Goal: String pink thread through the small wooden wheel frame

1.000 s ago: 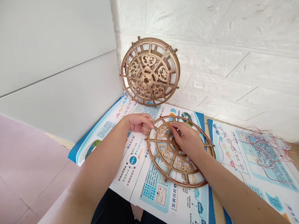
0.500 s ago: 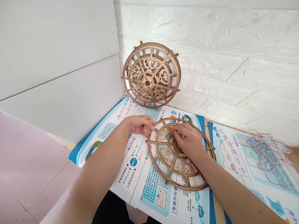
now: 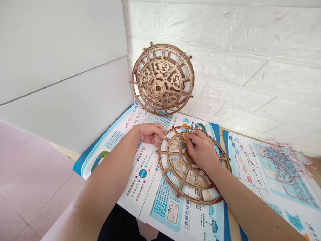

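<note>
A round bronze-coloured openwork frame [image 3: 182, 179], with spokes, scroll ornaments and small lugs on its rim, lies on printed sheets before me. Thin reddish wire runs along its rim. My left hand [image 3: 152, 134] is closed at the frame's far left edge, fingertips by the rim; what they pinch is too small to make out. Over the frame's upper middle, my right hand [image 3: 203, 149] has thumb and forefinger pressed together near the inner ring. Whatever is between them cannot be made out, and the hand hides part of the hub.
Several similar round frames [image 3: 158, 88] lean stacked against the white brick-pattern wall [image 3: 227, 62]. At right, a tangle of red and white wires [image 3: 289, 163] lies on another printed sheet [image 3: 268, 197]. A grey panel [image 3: 70, 113] stands on the left.
Very little differs. My right hand's fingers have shifted slightly near the inner ring; the left hand and the frame hold their places.
</note>
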`<state>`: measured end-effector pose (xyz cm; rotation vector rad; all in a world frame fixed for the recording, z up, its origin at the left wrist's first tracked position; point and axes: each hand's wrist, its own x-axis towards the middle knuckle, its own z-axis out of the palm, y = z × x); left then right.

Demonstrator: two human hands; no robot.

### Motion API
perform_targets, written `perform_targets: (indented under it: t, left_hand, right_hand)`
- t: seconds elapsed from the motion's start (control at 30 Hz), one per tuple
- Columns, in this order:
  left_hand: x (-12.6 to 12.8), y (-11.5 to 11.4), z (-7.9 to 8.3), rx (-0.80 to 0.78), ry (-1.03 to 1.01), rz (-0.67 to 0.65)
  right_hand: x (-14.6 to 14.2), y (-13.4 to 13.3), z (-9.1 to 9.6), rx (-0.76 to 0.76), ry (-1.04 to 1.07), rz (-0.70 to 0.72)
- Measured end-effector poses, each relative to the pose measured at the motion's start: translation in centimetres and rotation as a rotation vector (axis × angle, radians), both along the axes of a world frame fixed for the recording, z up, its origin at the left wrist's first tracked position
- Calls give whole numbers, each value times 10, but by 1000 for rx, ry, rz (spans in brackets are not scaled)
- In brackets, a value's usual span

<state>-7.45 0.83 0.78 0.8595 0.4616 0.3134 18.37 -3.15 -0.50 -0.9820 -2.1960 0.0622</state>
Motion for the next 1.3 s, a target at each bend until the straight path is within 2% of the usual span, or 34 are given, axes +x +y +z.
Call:
perform_targets:
  t: [0.47, 1.3]
  left_hand:
    - [1, 0, 0, 0, 1, 3]
    - [0, 0, 0, -7, 3, 0]
  right_hand:
    - [2, 0, -3, -101, -55, 6]
    - [2, 1, -5, -149, -42, 89]
